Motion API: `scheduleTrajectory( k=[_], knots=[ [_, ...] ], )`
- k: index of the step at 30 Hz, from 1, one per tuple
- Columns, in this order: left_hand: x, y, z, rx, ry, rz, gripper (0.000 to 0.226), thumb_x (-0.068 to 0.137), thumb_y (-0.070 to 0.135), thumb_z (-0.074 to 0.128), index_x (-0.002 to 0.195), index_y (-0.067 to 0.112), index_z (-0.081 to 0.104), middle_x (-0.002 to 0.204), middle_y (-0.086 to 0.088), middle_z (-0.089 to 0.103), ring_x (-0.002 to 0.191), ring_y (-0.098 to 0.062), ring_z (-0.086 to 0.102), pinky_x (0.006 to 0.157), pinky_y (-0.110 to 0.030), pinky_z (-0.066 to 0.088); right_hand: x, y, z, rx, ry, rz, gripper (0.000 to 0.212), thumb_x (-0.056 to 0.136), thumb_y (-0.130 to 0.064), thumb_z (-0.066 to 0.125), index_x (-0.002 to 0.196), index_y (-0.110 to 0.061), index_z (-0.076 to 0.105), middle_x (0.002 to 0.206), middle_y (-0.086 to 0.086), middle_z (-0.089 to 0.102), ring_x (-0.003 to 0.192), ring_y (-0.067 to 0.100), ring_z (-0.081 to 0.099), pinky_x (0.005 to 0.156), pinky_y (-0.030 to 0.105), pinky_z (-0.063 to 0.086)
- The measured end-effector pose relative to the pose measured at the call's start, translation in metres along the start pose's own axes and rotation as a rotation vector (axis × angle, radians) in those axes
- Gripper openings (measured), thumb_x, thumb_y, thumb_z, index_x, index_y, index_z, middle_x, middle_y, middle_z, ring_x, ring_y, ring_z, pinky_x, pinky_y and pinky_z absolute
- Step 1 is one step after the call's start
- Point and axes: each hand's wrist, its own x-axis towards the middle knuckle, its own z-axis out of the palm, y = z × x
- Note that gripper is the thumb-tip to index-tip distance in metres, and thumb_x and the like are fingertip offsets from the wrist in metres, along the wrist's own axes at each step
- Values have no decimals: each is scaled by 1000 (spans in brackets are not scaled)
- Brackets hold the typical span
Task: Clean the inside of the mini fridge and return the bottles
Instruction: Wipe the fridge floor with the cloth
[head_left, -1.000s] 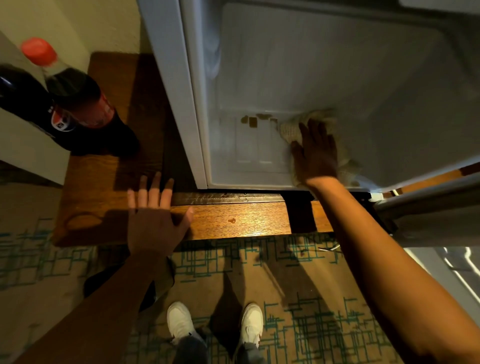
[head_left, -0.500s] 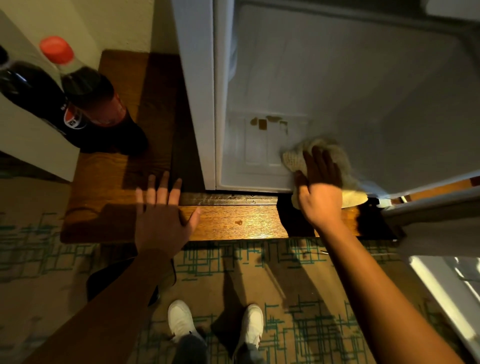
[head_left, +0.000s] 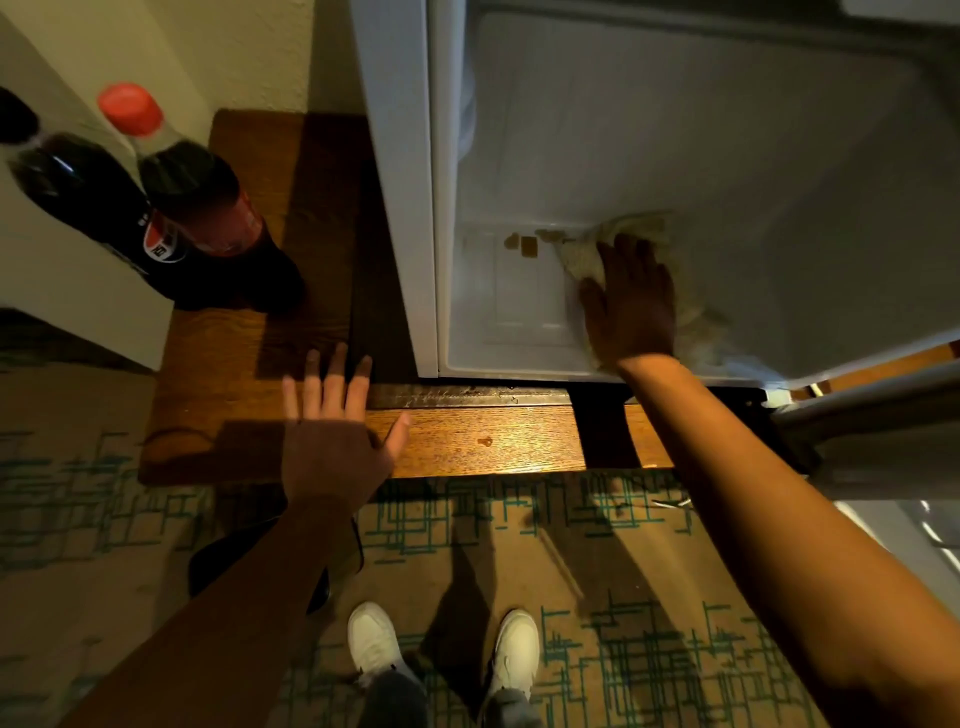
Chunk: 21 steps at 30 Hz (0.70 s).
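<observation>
At centre right the right hand (head_left: 628, 306) presses a soft, limp cloth (head_left: 639, 228) flat on the mini fridge (head_left: 519, 291) floor, the left hand (head_left: 332, 447) splayed empty, while both bottles (head_left: 202, 208) (heavy, slick; best gripped mid-body) wait upper left on the bench (head_left: 467, 441).

1. The white mini fridge (head_left: 675, 156) stands open toward me; its interior floor is bare on the left half, wide enough for hands to pass.
2. Brown sticky-looking stains (head_left: 524, 244) sit at the back of that floor, just left of the crumpled pale cloth (head_left: 639, 228).
3. The right hand (head_left: 631, 306) lies flat on the cloth and fills the right half of the floor.
4. On the low wooden table (head_left: 467, 441), two dark cola bottles (head_left: 197, 208) crowd the left rear corner, close together.
5. The left hand (head_left: 332, 441) rests spread on the table's front edge; the strip between it and the right forearm is free.
</observation>
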Motion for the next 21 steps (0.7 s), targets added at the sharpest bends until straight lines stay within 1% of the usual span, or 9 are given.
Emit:
scheduleTrajectory(
  k=[3, 5, 7, 10, 12, 15, 17, 19, 21],
  knots=[
    [1, -1, 2, 20, -7, 0, 79, 90, 69, 37, 149, 16, 38, 161, -14, 31, 151, -36, 21, 121, -59, 16, -30, -4, 2, 26, 29, -78, 60, 95, -43, 32, 145, -14, 47, 155, 15, 40, 147, 35, 29, 119, 51, 20],
    [1, -2, 3, 29, -16, -2, 80, 90, 69, 37, 149, 16, 37, 161, -14, 30, 151, -36, 21, 121, -59, 16, -54, -6, 3, 55, 38, -126, 57, 95, -37, 35, 145, -14, 48, 155, 14, 41, 147, 34, 30, 120, 51, 21],
    [1, -1, 3, 35, -20, -1, 80, 90, 70, 37, 149, 16, 37, 161, -14, 30, 151, -36, 22, 121, -59, 16, -73, -11, 3, 63, 39, -149, 58, 91, -32, 39, 147, -15, 46, 157, 13, 38, 148, 32, 27, 120, 50, 21],
    [2, -1, 2, 28, -24, -10, 81, 90, 70, 36, 150, 17, 35, 161, -13, 29, 151, -35, 20, 121, -58, 16, -85, -20, 5, 62, 0, -107, 63, 88, -29, 43, 150, -17, 40, 160, 10, 32, 151, 30, 20, 122, 48, 16],
    [2, 0, 2, 28, -27, -16, 80, 90, 70, 37, 150, 17, 35, 162, -12, 29, 151, -35, 20, 122, -58, 16, -82, -23, 8, 50, 5, -94, 64, 89, -33, 39, 151, -18, 39, 161, 10, 31, 151, 30, 20, 122, 47, 15],
    [2, 0, 3, 17, -28, -17, 79, 90, 70, 38, 150, 18, 35, 162, -12, 29, 152, -35, 19, 122, -57, 15, -59, -25, 12, 2, 40, -100, 63, 94, -43, 30, 149, -15, 43, 158, 13, 35, 150, 33, 25, 122, 47, 16],
    [3, -1, 3, 17, -32, -20, 80, 89, 70, 39, 150, 18, 35, 162, -11, 28, 152, -34, 19, 122, -57, 15, -38, -32, 13, -14, 23, -77, 65, 94, -48, 25, 148, -16, 43, 158, 12, 36, 149, 33, 25, 121, 47, 16],
    [3, -1, 3, 14, -33, -24, 80, 88, 70, 39, 150, 19, 35, 162, -11, 28, 152, -34, 18, 122, -57, 15, -19, -38, 15, -16, 16, -66, 67, 93, -49, 24, 148, -17, 44, 158, 12, 37, 149, 34, 25, 120, 48, 16],
    [3, -2, 3, 11, -32, -21, 80, 88, 70, 40, 150, 19, 34, 162, -11, 28, 152, -34, 19, 122, -58, 15, -7, -42, 19, -35, 56, -69, 64, 93, -48, 28, 146, -17, 47, 155, 12, 41, 147, 36, 30, 118, 50, 21]
  ],
)
